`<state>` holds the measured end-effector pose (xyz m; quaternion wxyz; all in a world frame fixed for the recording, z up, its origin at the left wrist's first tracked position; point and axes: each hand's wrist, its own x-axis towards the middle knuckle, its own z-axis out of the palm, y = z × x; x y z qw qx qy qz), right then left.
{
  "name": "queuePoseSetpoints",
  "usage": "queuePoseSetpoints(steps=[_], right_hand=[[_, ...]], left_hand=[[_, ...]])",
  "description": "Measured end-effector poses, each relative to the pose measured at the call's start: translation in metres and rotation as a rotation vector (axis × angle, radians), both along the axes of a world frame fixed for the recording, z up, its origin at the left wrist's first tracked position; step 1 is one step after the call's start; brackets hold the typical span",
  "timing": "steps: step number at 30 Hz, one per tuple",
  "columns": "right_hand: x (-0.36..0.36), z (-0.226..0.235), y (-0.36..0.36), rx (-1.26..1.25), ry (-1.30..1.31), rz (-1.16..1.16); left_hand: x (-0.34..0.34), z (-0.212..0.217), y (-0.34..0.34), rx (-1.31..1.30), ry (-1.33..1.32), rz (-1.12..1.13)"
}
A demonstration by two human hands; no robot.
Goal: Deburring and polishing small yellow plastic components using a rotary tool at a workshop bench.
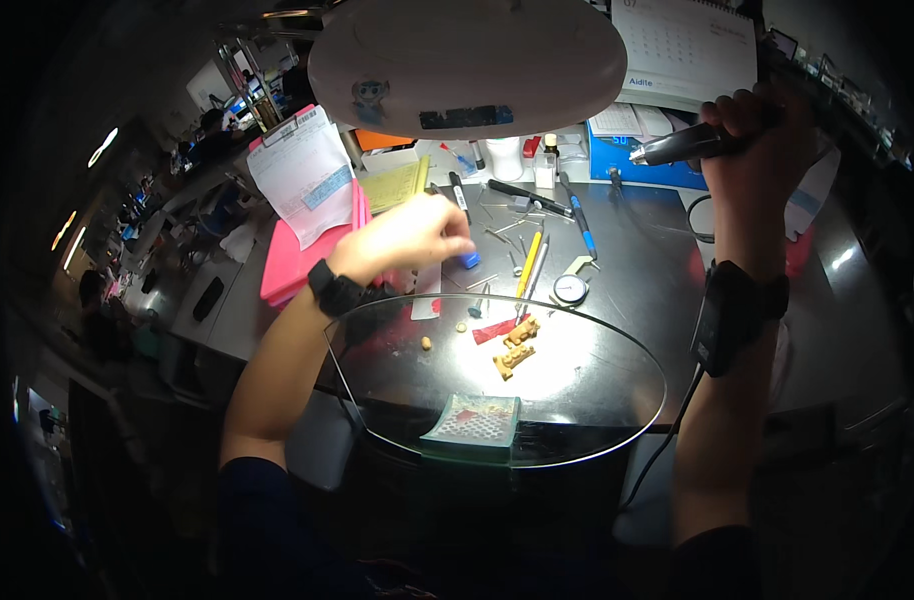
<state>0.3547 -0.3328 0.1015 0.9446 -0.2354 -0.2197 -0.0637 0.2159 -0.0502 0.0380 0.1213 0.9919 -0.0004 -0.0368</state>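
At the upper right my right hand (752, 130) is wrapped round a dark rotary handpiece (672, 148), its metal tip pointing left. My left hand (412, 235) hangs over the left middle of the bench. Its fingers are curled down and together beside a small blue object (467, 259); what they grip, if anything, is hidden. Nearer to me, two tan dental model pieces (515, 360) lie by a red strip (492, 331). Tiny tan bits (426, 343) sit left of them. A dial caliper (570, 289), a yellow pencil-like tool (529, 262) and a blue-handled tool (582, 222) lie beyond.
A clear oval shield (665, 385) spans the front of the bench, above a patterned pad (472, 420). A large white lamp (467, 70) overhangs the back. Pink folders (297, 262) with a clipboard stand left; a blue control box (667, 178) sits behind, right.
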Motion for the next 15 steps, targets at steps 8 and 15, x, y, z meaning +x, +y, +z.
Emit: queuePoseSetpoints(steps=[8, 15], right_hand=[[-0.006, 0.011, -0.009, -0.028, 0.007, -0.08], [0.005, 0.0, -0.014, 0.015, -0.073, 0.094]], left_hand=[[0.069, -0.009, 0.017, 0.062, -0.203, 0.009], [0.084, -0.029, 0.005, 0.254, -0.023, -0.04]])
